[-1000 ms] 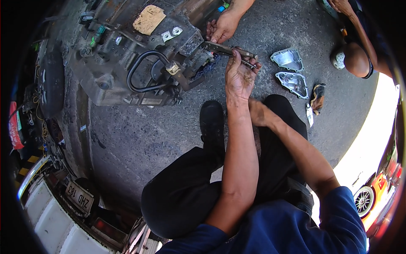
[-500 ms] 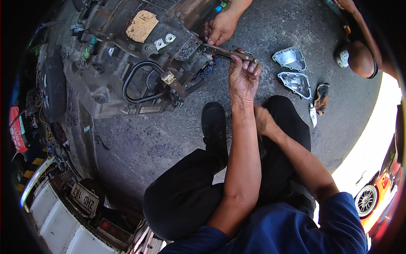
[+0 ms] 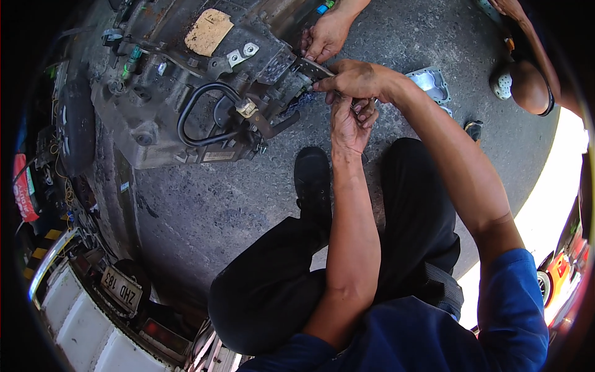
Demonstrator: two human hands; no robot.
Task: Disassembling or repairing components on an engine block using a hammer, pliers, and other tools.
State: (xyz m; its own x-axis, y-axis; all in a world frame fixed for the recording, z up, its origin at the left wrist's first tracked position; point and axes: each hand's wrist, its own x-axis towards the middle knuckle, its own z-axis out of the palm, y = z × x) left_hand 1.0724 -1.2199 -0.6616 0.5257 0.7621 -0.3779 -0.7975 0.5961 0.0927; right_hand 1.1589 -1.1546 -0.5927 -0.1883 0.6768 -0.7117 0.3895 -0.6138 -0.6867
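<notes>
A dark flat metal bar (image 3: 312, 68) sticks out from the side of the large grey gearbox-like casting (image 3: 162, 118). Its outer end disappears beneath my right hand (image 3: 362, 80), whose fingers close over it from above. Just below, my left hand (image 3: 350, 129) has its fingers curled around the bar's outer end, largely covered by the right hand. A bit of metal shows between the left fingers. Another person's hand (image 3: 325, 38) reaches in from the top and touches the bar where it meets the casting.
A black curved hose (image 3: 189, 118) and a piece of tan cardboard (image 3: 209, 32) are on the casting. A silver metal cover (image 3: 430, 83) lies on the concrete floor, partly behind my right forearm. Someone's knee (image 3: 530, 87) is at the right. A white vehicle (image 3: 80, 310) stands lower left.
My right hand has swung up from near my knee onto the bar's outer end. My left hand has dropped slightly. The other person's hand stays in place.
</notes>
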